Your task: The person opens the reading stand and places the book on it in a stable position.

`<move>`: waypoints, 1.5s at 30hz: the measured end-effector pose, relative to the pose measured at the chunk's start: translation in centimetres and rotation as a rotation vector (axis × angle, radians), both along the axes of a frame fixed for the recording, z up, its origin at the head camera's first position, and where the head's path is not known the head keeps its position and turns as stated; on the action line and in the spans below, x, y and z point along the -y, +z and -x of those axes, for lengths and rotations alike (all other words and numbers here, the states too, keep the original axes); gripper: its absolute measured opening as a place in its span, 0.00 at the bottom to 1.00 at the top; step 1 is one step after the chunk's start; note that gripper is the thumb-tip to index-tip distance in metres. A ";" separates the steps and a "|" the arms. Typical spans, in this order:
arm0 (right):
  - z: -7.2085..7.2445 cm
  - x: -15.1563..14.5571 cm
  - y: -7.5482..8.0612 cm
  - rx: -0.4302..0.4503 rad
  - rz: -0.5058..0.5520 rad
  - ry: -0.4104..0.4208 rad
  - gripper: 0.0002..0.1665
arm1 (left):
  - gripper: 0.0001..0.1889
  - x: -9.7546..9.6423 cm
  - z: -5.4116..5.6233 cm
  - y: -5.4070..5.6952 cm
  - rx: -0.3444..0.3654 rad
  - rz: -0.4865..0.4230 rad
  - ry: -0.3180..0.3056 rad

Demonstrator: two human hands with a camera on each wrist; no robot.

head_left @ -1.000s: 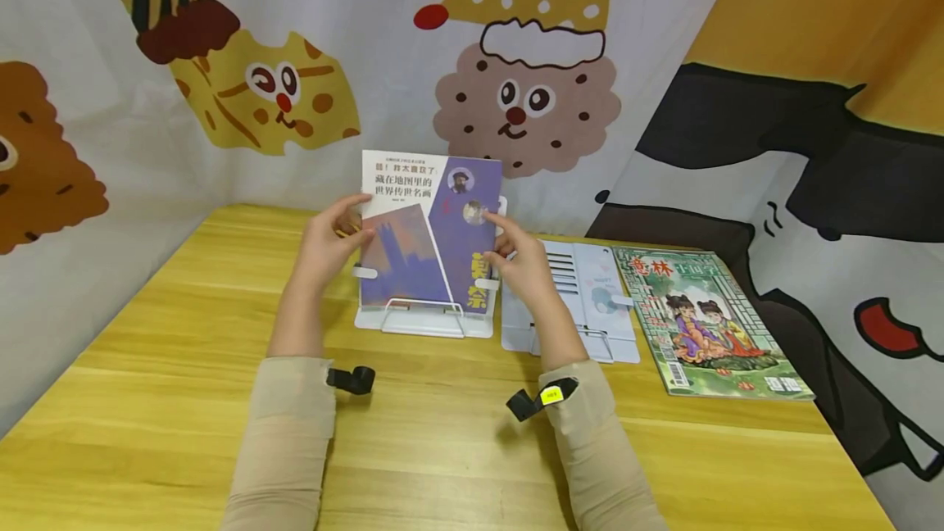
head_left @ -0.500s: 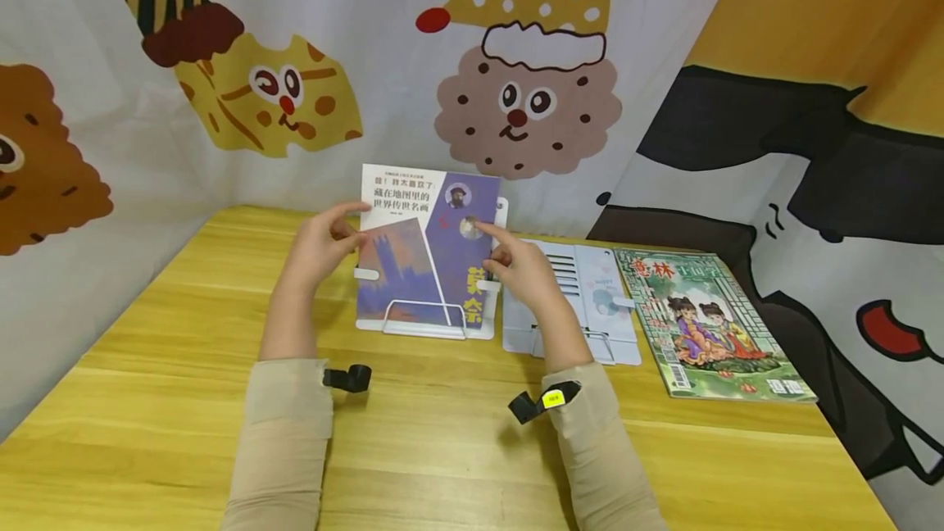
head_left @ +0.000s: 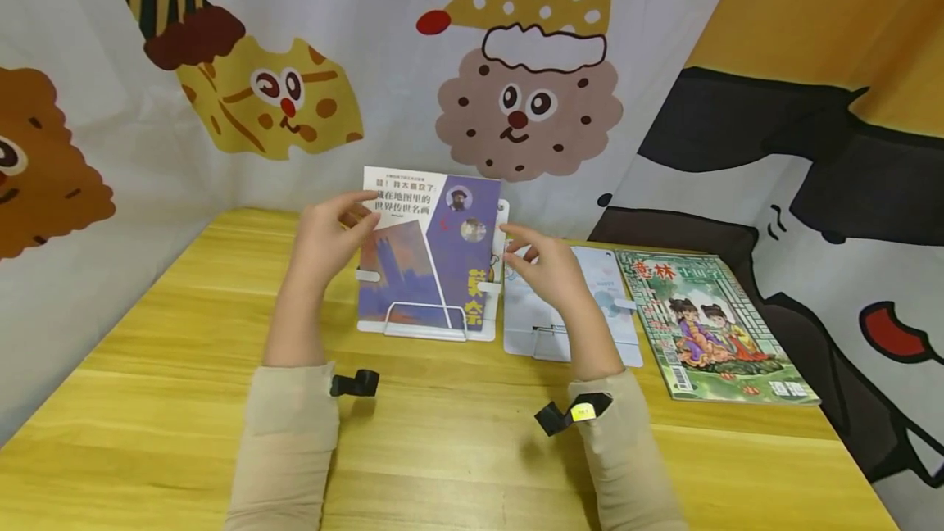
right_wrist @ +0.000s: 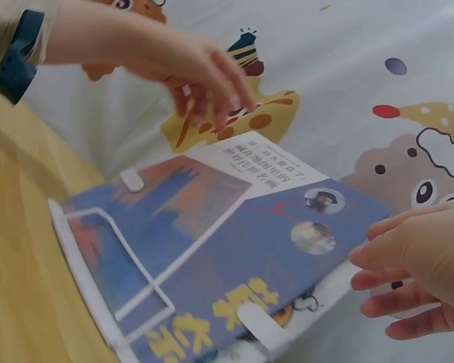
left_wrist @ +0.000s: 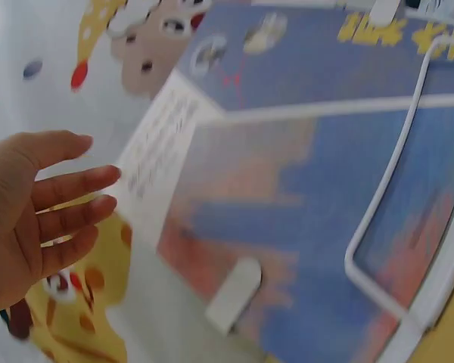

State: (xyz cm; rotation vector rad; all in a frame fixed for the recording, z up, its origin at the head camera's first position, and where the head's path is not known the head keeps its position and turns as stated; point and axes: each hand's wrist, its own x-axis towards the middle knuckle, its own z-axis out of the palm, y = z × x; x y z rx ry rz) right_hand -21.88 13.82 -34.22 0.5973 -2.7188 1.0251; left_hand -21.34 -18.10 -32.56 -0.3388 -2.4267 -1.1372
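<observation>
Leaning between left hand (head_left: 329,234) and right hand (head_left: 553,270), both empty, fingers loosely parted: one purple-and-white book (head_left: 435,256) on a white stand (head_left: 487,333). Beyond the right hand: one green magazine (head_left: 711,322).

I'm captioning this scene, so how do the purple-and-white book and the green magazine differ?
The book is propped up on a white stand, while the magazine lies flat on the table. The book's cover is mainly purple and white; the magazine's is mainly green. The book's artwork looks hazy and painterly, the magazine's like a cartoon. Both show covers with Chinese lettering.
</observation>
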 end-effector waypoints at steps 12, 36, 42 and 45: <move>-2.0 -4.3 -1.1 -0.020 -0.047 0.015 0.23 | 0.09 -7.6 -1.2 0.6 -0.124 -0.172 -0.235; -5.5 -13.9 -5.8 0.088 -0.068 -0.094 0.18 | 0.10 -16.8 -1.6 -6.8 0.309 -0.103 -0.548; -6.6 -16.2 -7.5 0.109 -0.086 -0.104 0.17 | 0.11 -17.9 -1.8 -8.6 0.321 -0.050 -0.558; -7.3 -16.9 -8.3 0.127 -0.091 -0.120 0.17 | 0.11 -18.4 -2.0 -9.4 0.355 -0.057 -0.549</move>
